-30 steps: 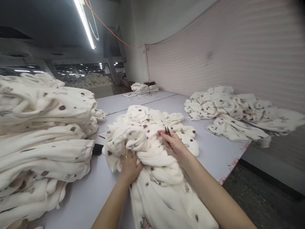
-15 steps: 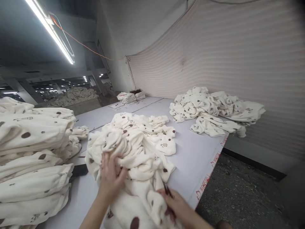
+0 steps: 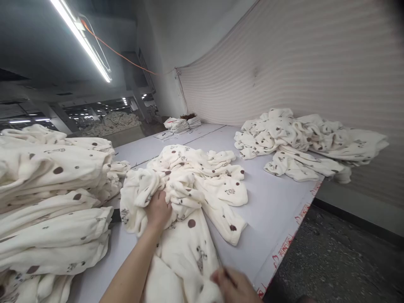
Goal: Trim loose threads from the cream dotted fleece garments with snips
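A cream fleece garment [image 3: 186,235] with brown dots and small printed figures lies crumpled on the table in front of me, part of a loose heap. My left hand [image 3: 158,209] is closed on its gathered folds, fingertips buried in the cloth. Near the bottom edge, beside the garment's near right part, my right hand [image 3: 235,287] is curled and blurred by motion. A thin dark tool [image 3: 229,277] shows between its fingers; its kind is unclear.
A tall stack of cream garments [image 3: 57,231] stands at the left. Another garment heap [image 3: 293,139] lies at the right, partly over the table's edge. Paper-like bundles [image 3: 178,125] sit at the far end of the white table [image 3: 252,210]. A striped sheet [image 3: 284,71] hangs behind.
My left hand has gone from fingers spread over the cloth to gripping its folds. The near part of the garment has opened out flatter. My right hand is lower, and the camera view has shifted.
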{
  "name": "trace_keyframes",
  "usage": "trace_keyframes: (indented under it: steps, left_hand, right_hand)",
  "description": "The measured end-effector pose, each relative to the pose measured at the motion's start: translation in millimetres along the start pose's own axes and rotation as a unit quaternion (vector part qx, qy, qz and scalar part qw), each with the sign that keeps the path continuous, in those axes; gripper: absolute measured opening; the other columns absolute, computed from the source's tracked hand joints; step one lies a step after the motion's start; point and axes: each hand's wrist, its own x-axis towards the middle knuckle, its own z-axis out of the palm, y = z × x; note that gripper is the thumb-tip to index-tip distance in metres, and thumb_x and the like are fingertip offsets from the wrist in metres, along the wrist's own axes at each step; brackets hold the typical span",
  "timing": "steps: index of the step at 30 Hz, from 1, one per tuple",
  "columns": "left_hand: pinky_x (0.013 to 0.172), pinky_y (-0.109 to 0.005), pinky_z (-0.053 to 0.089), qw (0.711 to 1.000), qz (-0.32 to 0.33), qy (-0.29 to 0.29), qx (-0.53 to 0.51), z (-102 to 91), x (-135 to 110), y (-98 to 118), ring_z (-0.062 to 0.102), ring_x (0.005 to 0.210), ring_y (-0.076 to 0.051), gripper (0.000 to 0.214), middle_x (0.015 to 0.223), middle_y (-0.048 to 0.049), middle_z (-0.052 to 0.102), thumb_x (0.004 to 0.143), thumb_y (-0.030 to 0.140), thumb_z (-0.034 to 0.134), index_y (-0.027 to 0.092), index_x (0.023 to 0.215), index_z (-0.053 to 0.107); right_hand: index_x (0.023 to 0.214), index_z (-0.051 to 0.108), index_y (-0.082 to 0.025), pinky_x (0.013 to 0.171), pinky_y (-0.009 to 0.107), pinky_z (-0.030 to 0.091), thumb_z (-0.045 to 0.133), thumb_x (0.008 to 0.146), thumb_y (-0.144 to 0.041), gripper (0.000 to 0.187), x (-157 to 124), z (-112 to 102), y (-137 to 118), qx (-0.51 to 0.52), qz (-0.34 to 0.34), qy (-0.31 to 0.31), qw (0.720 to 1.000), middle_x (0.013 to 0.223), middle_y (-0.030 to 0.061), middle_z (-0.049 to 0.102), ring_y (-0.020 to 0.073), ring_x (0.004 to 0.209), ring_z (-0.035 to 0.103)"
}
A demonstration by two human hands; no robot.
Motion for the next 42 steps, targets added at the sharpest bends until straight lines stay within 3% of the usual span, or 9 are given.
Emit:
trace_keyframes:
  steps: [4, 11, 15, 17, 20, 26, 31, 36, 42]
  left_hand:
    - [0.094, -0.044, 0.035, 0.999, 0.019, 0.000, -0.050, 1.9, -13.8, -3.4, 0.052, 0.108, -0.032, 0.014, 0.106, -0.0123, 0.061, 0.079, 0.023, 0.046, 0.018, 0.088, 0.056]
    - [0.104, -0.042, 0.033, 0.983, 0.039, -0.057, -0.170, 16.0, -32.3, -11.2, 0.044, 0.123, -0.028, 0.029, 0.125, -0.0112, 0.054, 0.079, 0.023, 0.051, 0.018, 0.107, 0.056]
    - [0.102, -0.037, 0.038, 0.962, 0.035, -0.104, -0.249, 11.2, -43.1, -9.7, 0.053, 0.115, -0.023, 0.031, 0.118, -0.0065, 0.061, 0.081, 0.027, 0.053, 0.021, 0.111, 0.056]
    - [0.095, -0.033, 0.045, 0.952, 0.027, -0.120, -0.280, -4.4, -47.5, -10.3, 0.058, 0.106, -0.021, 0.030, 0.112, -0.0044, 0.064, 0.081, 0.030, 0.055, 0.022, 0.109, 0.058]
    - [0.094, -0.032, 0.046, 0.947, 0.002, -0.107, -0.304, -46.4, -64.7, -9.7, 0.056, 0.111, -0.021, 0.032, 0.118, -0.0049, 0.060, 0.080, 0.029, 0.056, 0.022, 0.111, 0.056]
    - [0.099, -0.044, 0.039, 0.945, -0.042, 0.062, -0.319, -112.5, -173.0, 10.5, 0.045, 0.120, -0.027, 0.026, 0.122, -0.0120, 0.049, 0.081, 0.023, 0.054, 0.022, 0.107, 0.049]
    - [0.064, -0.034, 0.045, 0.893, 0.198, -0.196, -0.354, -80.7, -245.9, 35.5, 0.058, 0.072, -0.023, 0.010, 0.078, -0.0067, 0.067, 0.065, 0.020, 0.064, 0.023, 0.073, 0.060]
    - [0.062, -0.029, 0.046, 0.808, -0.048, -0.294, -0.509, -89.8, -228.4, 55.6, 0.060, 0.075, -0.020, 0.030, 0.091, -0.0038, 0.064, 0.068, 0.034, 0.065, 0.025, 0.095, 0.057]
    - [0.057, -0.026, 0.046, 0.760, -0.243, -0.166, -0.580, -118.9, -214.3, 78.6, 0.060, 0.073, -0.018, 0.051, 0.094, -0.0035, 0.061, 0.060, 0.034, 0.073, 0.026, 0.105, 0.050]
  right_hand:
    - [0.093, 0.065, -0.018, 0.049, 0.027, 0.046, 0.035, 0.084, -0.063, 0.056, 63.1, -44.3, -24.7, -0.006, 0.029, 0.105, 0.994, 0.074, 0.0061, 0.069, 0.0150, 0.049, 0.059]
    - [0.102, 0.064, -0.018, 0.083, 0.039, 0.045, 0.042, 0.083, -0.054, 0.047, 118.1, -115.9, -56.9, -0.083, 0.014, 0.201, 0.976, 0.109, 0.0143, 0.065, 0.0299, 0.105, 0.057]
    - [0.104, 0.063, -0.019, 0.067, 0.031, 0.047, 0.039, 0.087, -0.051, 0.044, 60.5, -73.1, -79.4, -0.098, -0.041, 0.115, 0.988, 0.091, 0.0088, 0.068, 0.0210, 0.073, 0.061]
    - [0.101, 0.065, -0.020, 0.058, 0.028, 0.045, 0.038, 0.089, -0.051, 0.042, 21.4, -37.0, -88.9, -0.099, -0.063, -0.048, 0.992, 0.075, 0.0044, 0.066, 0.0166, 0.058, 0.057]
    - [0.109, 0.062, -0.028, 0.069, 0.026, 0.046, 0.063, 0.078, -0.037, 0.032, -17.0, -1.8, -91.0, -0.182, -0.125, -0.188, 0.957, 0.092, 0.0014, 0.064, 0.0186, 0.080, 0.059]
    - [0.073, 0.057, -0.021, 0.071, 0.027, 0.044, 0.052, 0.086, -0.036, 0.021, 0.6, -19.7, -73.8, -0.179, -0.157, -0.093, 0.967, 0.083, 0.0013, 0.056, 0.0171, 0.079, 0.055]
    - [0.086, 0.050, -0.020, 0.039, 0.016, 0.021, 0.055, 0.083, -0.051, 0.032, 16.1, -22.4, -92.9, 0.184, -0.024, -0.055, 0.981, 0.046, -0.0115, 0.034, 0.0044, 0.038, 0.021]
    - [0.080, 0.047, -0.021, 0.036, 0.017, 0.013, 0.059, 0.079, -0.055, 0.036, 1.0, 6.1, -99.0, 0.241, 0.005, -0.111, 0.964, 0.035, -0.0147, 0.026, 0.0035, 0.034, 0.012]
    - [0.088, 0.050, -0.020, 0.038, 0.018, 0.021, 0.054, 0.084, -0.049, 0.030, -26.8, 10.9, -93.2, 0.115, -0.073, -0.068, 0.988, 0.054, -0.0088, 0.043, 0.0049, 0.040, 0.027]
